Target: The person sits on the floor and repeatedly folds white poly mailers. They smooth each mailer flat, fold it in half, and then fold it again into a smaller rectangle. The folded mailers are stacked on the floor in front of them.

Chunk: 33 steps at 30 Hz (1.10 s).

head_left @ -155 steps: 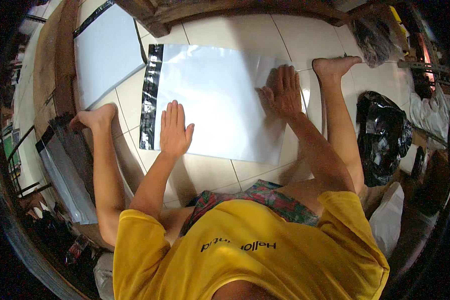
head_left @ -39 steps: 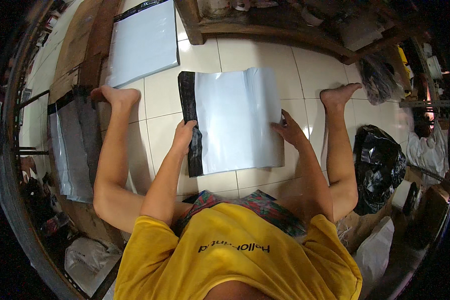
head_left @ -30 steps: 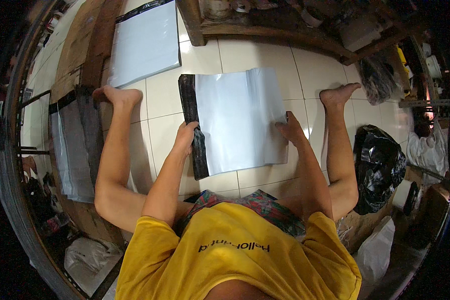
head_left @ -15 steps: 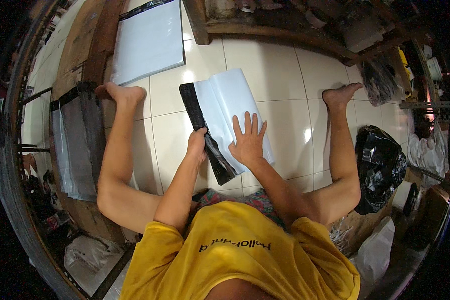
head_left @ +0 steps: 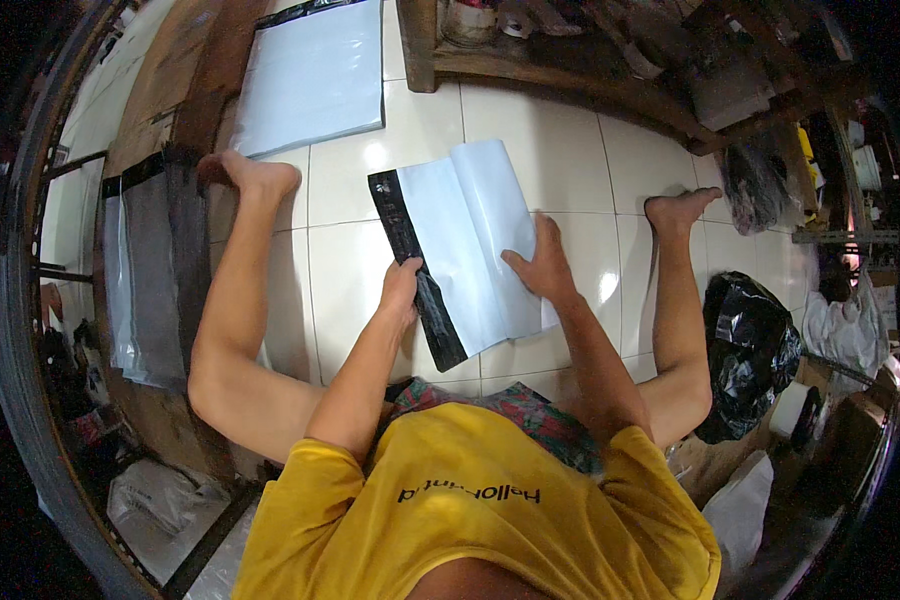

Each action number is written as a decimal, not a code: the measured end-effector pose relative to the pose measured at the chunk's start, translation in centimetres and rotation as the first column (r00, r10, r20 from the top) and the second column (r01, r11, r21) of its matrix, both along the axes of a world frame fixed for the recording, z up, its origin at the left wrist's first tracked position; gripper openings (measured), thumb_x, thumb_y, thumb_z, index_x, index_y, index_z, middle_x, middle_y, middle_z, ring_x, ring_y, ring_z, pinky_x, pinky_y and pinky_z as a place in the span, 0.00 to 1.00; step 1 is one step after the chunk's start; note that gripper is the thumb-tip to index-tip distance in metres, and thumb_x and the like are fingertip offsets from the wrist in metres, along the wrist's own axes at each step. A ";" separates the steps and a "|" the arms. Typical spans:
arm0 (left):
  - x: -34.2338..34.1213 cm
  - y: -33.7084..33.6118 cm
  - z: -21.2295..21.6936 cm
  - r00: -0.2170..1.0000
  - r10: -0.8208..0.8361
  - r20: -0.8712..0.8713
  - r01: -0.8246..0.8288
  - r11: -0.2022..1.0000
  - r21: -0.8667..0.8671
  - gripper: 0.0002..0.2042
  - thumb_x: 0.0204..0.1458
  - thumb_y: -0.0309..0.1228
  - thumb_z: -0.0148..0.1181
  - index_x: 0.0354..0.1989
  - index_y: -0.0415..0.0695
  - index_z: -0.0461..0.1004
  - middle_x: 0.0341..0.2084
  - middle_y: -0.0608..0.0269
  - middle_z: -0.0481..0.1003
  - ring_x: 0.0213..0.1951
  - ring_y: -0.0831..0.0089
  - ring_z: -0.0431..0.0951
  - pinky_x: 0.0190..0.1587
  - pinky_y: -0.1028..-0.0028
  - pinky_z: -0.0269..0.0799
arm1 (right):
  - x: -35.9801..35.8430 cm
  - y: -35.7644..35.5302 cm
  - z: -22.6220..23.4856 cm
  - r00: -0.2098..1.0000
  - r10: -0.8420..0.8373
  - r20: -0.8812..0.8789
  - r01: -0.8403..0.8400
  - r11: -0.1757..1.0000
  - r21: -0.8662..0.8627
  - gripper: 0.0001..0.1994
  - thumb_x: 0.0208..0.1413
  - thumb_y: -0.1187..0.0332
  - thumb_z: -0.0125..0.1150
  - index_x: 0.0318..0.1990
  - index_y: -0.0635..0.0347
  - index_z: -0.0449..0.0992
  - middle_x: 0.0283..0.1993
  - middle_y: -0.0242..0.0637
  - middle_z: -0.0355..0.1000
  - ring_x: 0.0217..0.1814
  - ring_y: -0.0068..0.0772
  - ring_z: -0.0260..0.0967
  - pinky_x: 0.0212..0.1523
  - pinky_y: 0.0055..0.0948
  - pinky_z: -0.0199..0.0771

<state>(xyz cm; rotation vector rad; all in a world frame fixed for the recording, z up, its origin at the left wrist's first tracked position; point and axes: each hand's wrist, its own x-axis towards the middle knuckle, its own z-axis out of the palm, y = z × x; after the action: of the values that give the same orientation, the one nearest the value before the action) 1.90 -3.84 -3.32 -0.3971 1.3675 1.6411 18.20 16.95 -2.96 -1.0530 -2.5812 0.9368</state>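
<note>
Holding a flat white plastic bag [head_left: 467, 245] by the glossy black band [head_left: 395, 212] along its left edge, the person's left hand [head_left: 401, 288] is closed — thumb on top, fingers hidden beneath. The right hand [head_left: 548, 264] is at the bag's right side, thumb spread from the fingers; whether it grips the plastic, one cannot tell. A rounded fold runs lengthwise through the white part. The bag sits slanted over pale glossy floor tiles [head_left: 575, 180], between the person's bare bent legs [head_left: 236, 265]. Beyond it lies a flat stack of black-edged white plastic bags [head_left: 312, 82] — and a crumpled black plastic bag [head_left: 752, 365] rests beside the right knee [head_left: 692, 392].
</note>
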 end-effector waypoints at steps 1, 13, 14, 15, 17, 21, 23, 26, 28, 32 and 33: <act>0.0 0.0 0.3 1.000 -0.008 -0.008 0.008 1.000 -0.015 0.16 0.61 0.31 0.50 0.53 0.36 0.69 0.37 0.55 0.76 0.35 0.61 0.80 0.41 0.60 0.79 | -0.8 0.8 0.4 0.992 0.027 0.121 -0.012 0.992 -0.122 0.46 0.45 0.55 0.73 0.69 0.68 0.57 0.70 0.67 0.55 0.73 0.64 0.55 0.68 0.51 0.64; 0.3 0.5 0.2 0.988 -0.042 -0.148 0.048 0.998 0.043 0.35 0.65 0.52 0.51 0.68 0.33 0.58 0.57 0.46 0.71 0.55 0.59 0.75 0.56 0.60 0.73 | -4.3 -7.0 7.6 0.909 0.413 0.059 -0.404 0.906 -0.127 0.42 0.50 0.52 0.72 0.64 0.74 0.61 0.58 0.63 0.66 0.62 0.62 0.64 0.66 0.51 0.62; 0.1 0.4 0.5 0.993 -0.033 -0.115 0.040 0.997 0.063 0.37 0.64 0.53 0.52 0.69 0.32 0.56 0.59 0.45 0.69 0.57 0.58 0.73 0.59 0.60 0.71 | -5.0 -7.8 7.4 0.941 0.336 0.033 -0.326 0.930 -0.171 0.43 0.51 0.50 0.71 0.65 0.73 0.61 0.59 0.63 0.66 0.63 0.61 0.64 0.66 0.50 0.62; -0.1 0.3 0.8 0.996 -0.024 -0.083 0.031 0.996 0.083 0.40 0.64 0.54 0.53 0.70 0.31 0.54 0.61 0.43 0.67 0.59 0.57 0.71 0.61 0.60 0.69 | -5.4 -8.1 6.9 0.967 0.255 0.011 -0.246 0.945 -0.216 0.43 0.52 0.49 0.70 0.66 0.73 0.61 0.60 0.64 0.66 0.65 0.61 0.63 0.67 0.50 0.61; -0.2 0.7 2.3 0.970 -0.098 -0.221 0.097 0.995 -0.016 0.41 0.57 0.55 0.61 0.65 0.29 0.58 0.59 0.40 0.69 0.56 0.55 0.74 0.56 0.59 0.74 | -6.2 -7.1 2.8 0.991 0.120 0.062 -0.095 0.948 -0.305 0.42 0.52 0.50 0.70 0.65 0.73 0.61 0.62 0.64 0.65 0.67 0.59 0.63 0.68 0.49 0.61; 0.9 2.5 4.0 0.866 -0.178 -0.468 0.048 0.960 -0.276 0.35 0.50 0.49 0.69 0.54 0.30 0.66 0.47 0.38 0.76 0.48 0.54 0.80 0.49 0.59 0.77 | -7.2 -6.0 2.1 0.999 0.022 -0.048 -0.050 0.677 -0.734 0.39 0.57 0.52 0.65 0.66 0.74 0.60 0.65 0.63 0.64 0.69 0.54 0.62 0.68 0.47 0.61; 1.6 3.2 5.7 0.817 -0.197 -0.542 0.002 0.941 -0.340 0.32 0.51 0.47 0.69 0.52 0.30 0.68 0.42 0.39 0.77 0.47 0.54 0.80 0.48 0.60 0.77 | -6.6 -6.5 2.2 0.988 -0.083 -0.129 -0.027 0.734 -0.678 0.36 0.61 0.55 0.60 0.67 0.74 0.58 0.65 0.61 0.64 0.68 0.52 0.62 0.68 0.44 0.60; 2.3 3.7 8.3 0.707 -0.020 -0.707 -0.051 0.996 -0.079 0.29 0.56 0.48 0.64 0.49 0.29 0.68 0.37 0.40 0.77 0.43 0.55 0.79 0.49 0.62 0.74 | -6.6 -6.0 6.0 0.921 -0.126 -0.369 -0.112 0.821 -0.560 0.31 0.66 0.58 0.51 0.68 0.73 0.56 0.65 0.58 0.63 0.68 0.49 0.61 0.69 0.41 0.57; 3.1 3.1 10.7 0.648 0.059 -0.759 -0.028 0.998 0.054 0.32 0.57 0.52 0.63 0.53 0.31 0.65 0.42 0.43 0.75 0.45 0.58 0.75 0.53 0.64 0.70 | -6.0 -6.3 9.8 0.866 -0.095 -0.492 -0.175 0.863 -0.475 0.28 0.70 0.59 0.42 0.68 0.73 0.55 0.66 0.57 0.59 0.70 0.47 0.57 0.71 0.40 0.53; 4.9 2.6 12.8 0.542 0.244 -0.804 0.033 0.950 0.310 0.43 0.53 0.56 0.67 0.63 0.35 0.53 0.55 0.48 0.64 0.56 0.62 0.68 0.60 0.65 0.65 | -4.4 -6.0 12.6 0.816 -0.041 -0.576 -0.281 0.844 -0.457 0.36 0.72 0.45 0.32 0.72 0.71 0.51 0.71 0.55 0.55 0.74 0.47 0.51 0.73 0.40 0.49; 5.0 2.4 12.6 0.522 0.204 -0.829 0.057 0.960 0.272 0.43 0.52 0.53 0.70 0.63 0.36 0.53 0.56 0.48 0.64 0.56 0.62 0.68 0.60 0.65 0.64 | -3.8 -5.5 12.3 0.841 0.002 -0.541 -0.281 0.857 -0.433 0.37 0.72 0.43 0.31 0.72 0.70 0.50 0.72 0.54 0.54 0.76 0.46 0.49 0.74 0.40 0.48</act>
<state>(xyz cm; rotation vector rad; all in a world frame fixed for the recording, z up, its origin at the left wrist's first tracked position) 6.87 -1.41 9.25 0.6563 1.7807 2.1855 14.40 11.43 9.35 -0.5609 -2.0146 1.7242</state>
